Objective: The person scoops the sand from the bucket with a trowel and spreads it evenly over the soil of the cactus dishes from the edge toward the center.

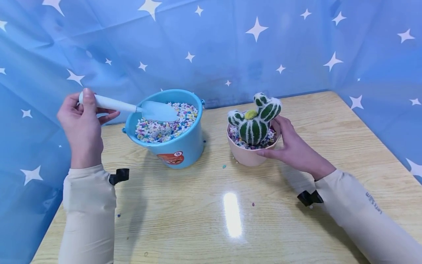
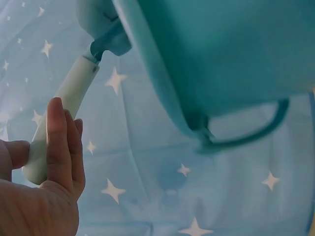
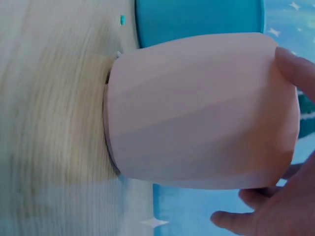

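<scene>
While the left hand (image 1: pixel 82 121) pinches the scoop (image 1: pixel 132 108) by its handle end, blade resting on pebbles (image 1: pixel 165 126) in the blue bucket (image 1: pixel 171 146), right hand (image 1: pixel 290 145) fingers curl round the pink pot (image 1: pixel 247 156) holding the cactus (image 1: pixel 255 121). Risk: so far back a grip lets a loaded blade tip, scattering pebbles over the table (image 1: pixel 230 205).

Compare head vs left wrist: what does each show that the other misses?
Head only: the scoop blade resting on coloured pebbles in the bucket, the right hand holding the pink pot with the toy cactus, and the wooden table.
Left wrist only: the bucket's outer wall from below and its swing handle.
Both: the left hand gripping the scoop handle, the blue bucket, and the star backdrop.
</scene>
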The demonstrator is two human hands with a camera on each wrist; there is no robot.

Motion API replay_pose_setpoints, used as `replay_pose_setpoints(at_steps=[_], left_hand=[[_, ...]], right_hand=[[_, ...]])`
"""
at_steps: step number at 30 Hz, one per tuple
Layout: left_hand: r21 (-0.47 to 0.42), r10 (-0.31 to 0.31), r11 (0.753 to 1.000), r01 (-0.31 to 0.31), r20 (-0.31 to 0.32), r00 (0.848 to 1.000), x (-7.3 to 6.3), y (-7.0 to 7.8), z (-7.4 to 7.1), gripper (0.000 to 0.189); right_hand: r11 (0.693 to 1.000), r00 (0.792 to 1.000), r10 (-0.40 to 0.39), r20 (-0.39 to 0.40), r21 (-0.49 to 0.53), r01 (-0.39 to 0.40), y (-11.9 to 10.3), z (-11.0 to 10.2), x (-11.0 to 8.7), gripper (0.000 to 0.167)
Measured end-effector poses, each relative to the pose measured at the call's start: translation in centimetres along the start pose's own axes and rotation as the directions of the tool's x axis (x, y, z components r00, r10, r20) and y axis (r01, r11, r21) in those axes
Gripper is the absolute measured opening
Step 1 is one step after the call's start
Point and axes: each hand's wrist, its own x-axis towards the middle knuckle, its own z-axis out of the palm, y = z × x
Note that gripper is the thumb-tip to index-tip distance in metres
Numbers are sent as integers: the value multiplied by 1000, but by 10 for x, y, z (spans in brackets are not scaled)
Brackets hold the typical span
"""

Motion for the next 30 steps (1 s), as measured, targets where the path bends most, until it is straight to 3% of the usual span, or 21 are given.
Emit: replay_pose_setpoints(at_steps=[5,9,14,15,17,22,26,29,30], left_hand=[[59,-7,998,8,-6,1000,2,-6,-12,29],[136,-1,991,-4,39,999,4,-8,-20,26],[308,61,947,-95,119,991,8,1,-25,20],[339,85,932,-128,139,987,9,4,-24,20],[448,145,867,-216,187,972,11,10,-20,23],[641,267,665,-384,275,923,15,27,-2,26],[658,279,630,-412,303,911,16,34,12,20],[690,268,597,-409,309,912,16,33,16,19],[699,252,597,-394,302,919,16,32,17,18]], right_hand=[[1000,1000,-19,-7,-14,19,1,2,-1,102],[999,999,-39,0,-6,39,3,2,1,102],[998,998,-54,23,22,53,8,0,4,97],[998,998,-51,24,24,50,8,0,3,96],[999,999,-45,14,19,45,7,0,3,98],[1000,1000,-22,-16,-10,22,1,4,3,109],[999,1000,-15,-26,-30,14,-1,6,2,110],[999,1000,-17,-24,-29,17,0,7,2,110],[1000,1000,-17,-21,-27,16,1,8,2,110]])
